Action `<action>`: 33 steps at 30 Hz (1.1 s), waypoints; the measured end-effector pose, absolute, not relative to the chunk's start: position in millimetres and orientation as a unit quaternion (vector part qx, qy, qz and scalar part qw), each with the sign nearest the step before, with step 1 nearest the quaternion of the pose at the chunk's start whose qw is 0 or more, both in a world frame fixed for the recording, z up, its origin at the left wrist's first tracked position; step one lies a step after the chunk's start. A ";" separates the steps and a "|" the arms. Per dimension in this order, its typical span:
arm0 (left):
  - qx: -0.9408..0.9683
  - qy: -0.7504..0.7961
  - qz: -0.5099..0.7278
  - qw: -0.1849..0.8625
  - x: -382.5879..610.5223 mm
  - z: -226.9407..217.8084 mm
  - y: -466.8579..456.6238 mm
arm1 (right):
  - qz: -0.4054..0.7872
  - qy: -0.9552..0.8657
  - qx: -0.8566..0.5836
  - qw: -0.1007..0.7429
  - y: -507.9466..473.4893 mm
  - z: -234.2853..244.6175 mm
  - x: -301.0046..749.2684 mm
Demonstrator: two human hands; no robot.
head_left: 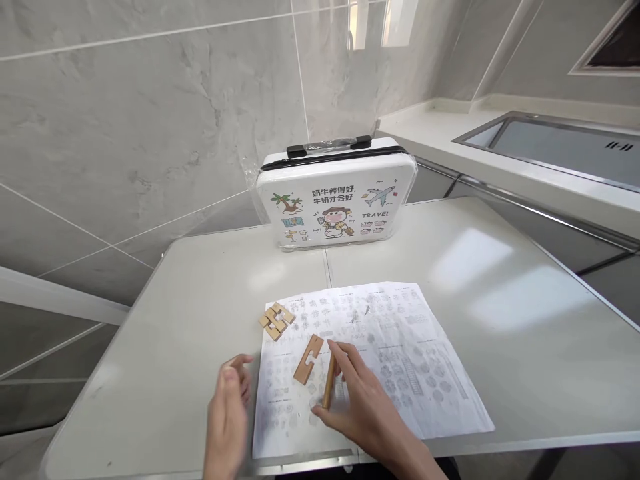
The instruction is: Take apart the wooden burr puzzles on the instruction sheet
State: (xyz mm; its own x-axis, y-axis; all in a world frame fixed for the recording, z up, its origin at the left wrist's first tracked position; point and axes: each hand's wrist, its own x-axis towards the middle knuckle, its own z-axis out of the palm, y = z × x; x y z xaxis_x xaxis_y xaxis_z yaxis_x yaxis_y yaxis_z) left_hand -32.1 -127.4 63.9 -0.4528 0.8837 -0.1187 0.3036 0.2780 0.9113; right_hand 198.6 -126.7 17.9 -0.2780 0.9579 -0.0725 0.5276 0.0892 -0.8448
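Observation:
My right hand (pixel 361 400) rests on a printed instruction sheet (pixel 400 347) and pinches a thin wooden puzzle stick (pixel 329 381) between thumb and fingers. Just left of it a flat notched wooden piece (pixel 309 359) lies loose on the sheet. A partly assembled cluster of wooden pieces (pixel 276 320) sits at the sheet's upper left corner. My left hand (pixel 227 413) hovers at the sheet's left edge, fingers loosely curled and slightly apart, nothing in it.
A white folding table (pixel 525 313) carries everything. A small white cartoon-printed suitcase (pixel 336 197) stands at the table's far edge against a grey tiled wall. A counter with a steel sink (pixel 560 143) runs along the right.

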 end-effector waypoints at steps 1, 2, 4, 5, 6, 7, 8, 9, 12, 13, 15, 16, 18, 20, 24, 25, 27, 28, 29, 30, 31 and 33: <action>0.447 0.738 0.396 0.315 -31.0 58.9 -126.6 | 0.404 -0.684 -0.551 0.255 -125.3 15.4 196.1; 0.482 0.738 0.357 0.310 -28.9 53.8 -125.7 | 0.403 -0.681 -0.561 0.246 -123.9 13.2 192.9; 0.547 0.718 0.296 0.311 -22.7 44.2 -123.6 | 0.397 -0.677 -0.575 0.232 -121.3 8.6 186.3; 0.572 0.708 0.272 0.313 -19.4 39.7 -122.5 | 0.392 -0.677 -0.579 0.229 -120.2 6.1 183.2; 0.592 0.699 0.255 0.308 -16.4 35.1 -121.4 | 0.382 -0.679 -0.583 0.230 -119.2 3.4 180.5; 0.609 0.691 0.242 0.304 -13.9 30.5 -120.3 | 0.370 -0.683 -0.585 0.233 -118.5 0.6 178.1; 0.623 0.685 0.234 0.297 -12.0 25.6 -119.2 | 0.355 -0.689 -0.586 0.237 -117.9 -2.2 176.0; 0.636 0.679 0.227 0.289 -10.8 20.4 -118.3 | 0.340 -0.695 -0.585 0.241 -117.5 -4.9 174.1; 0.666 0.659 0.222 0.269 -10.0 5.1 -116.3 | 0.310 -0.708 -0.584 0.247 -116.7 -10.3 169.1; 0.670 0.656 0.225 0.264 -10.2 0.9 -115.9 | 0.304 -0.710 -0.584 0.248 -116.6 -10.9 167.4; 0.668 0.654 0.239 0.262 -10.4 -4.8 -115.6 | 0.293 -0.714 -0.584 0.249 -116.1 -10.7 164.2; 0.666 0.652 0.248 0.264 -10.1 -6.1 -115.5 | 0.289 -0.716 -0.584 0.252 -115.9 -10.2 162.7; 0.668 0.643 0.263 0.266 -8.9 -6.2 -115.7 | 0.283 -0.718 -0.582 0.257 -115.4 -9.1 160.2; 0.676 0.640 0.262 0.256 -6.8 -4.2 -116.1 | 0.281 -0.718 -0.581 0.260 -115.1 -8.8 158.7; 0.677 0.655 0.247 0.225 -3.6 -0.3 -117.0 | 0.280 -0.718 -0.585 0.252 -114.7 -10.3 158.3; 0.675 0.658 0.250 0.221 -3.4 0.1 -117.3 | 0.278 -0.718 -0.587 0.249 -114.5 -10.6 158.3; 0.666 0.665 0.257 0.217 -3.6 0.8 -118.1 | 0.278 -0.716 -0.592 0.244 -114.0 -10.8 158.2; 0.661 0.669 0.260 0.218 -3.9 1.1 -118.7 | 0.280 -0.716 -0.592 0.243 -113.7 -10.5 157.9; 0.656 0.673 0.261 0.221 -4.1 1.6 -119.5 | 0.283 -0.715 -0.591 0.243 -113.4 -9.9 157.5; 0.651 0.675 0.264 0.225 -4.2 2.3 -120.2 | 0.286 -0.715 -0.589 0.245 -113.1 -9.2 157.1; 0.648 0.676 0.266 0.229 -4.1 3.3 -121.0 | 0.288 -0.715 -0.586 0.249 -113.1 -8.3 156.7; 0.645 0.673 0.272 0.238 -3.3 6.1 -122.4 | 0.295 -0.716 -0.578 0.259 -113.4 -6.2 156.3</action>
State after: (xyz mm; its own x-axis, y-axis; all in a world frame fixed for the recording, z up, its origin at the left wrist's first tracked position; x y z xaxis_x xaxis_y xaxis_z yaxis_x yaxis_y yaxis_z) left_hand -3.3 -122.4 6.1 -0.0548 0.9980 0.0304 0.7395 0.0201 0.6728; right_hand 156.3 -113.4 -6.2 -0.1976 0.9798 0.0294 0.6750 0.1578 -0.7207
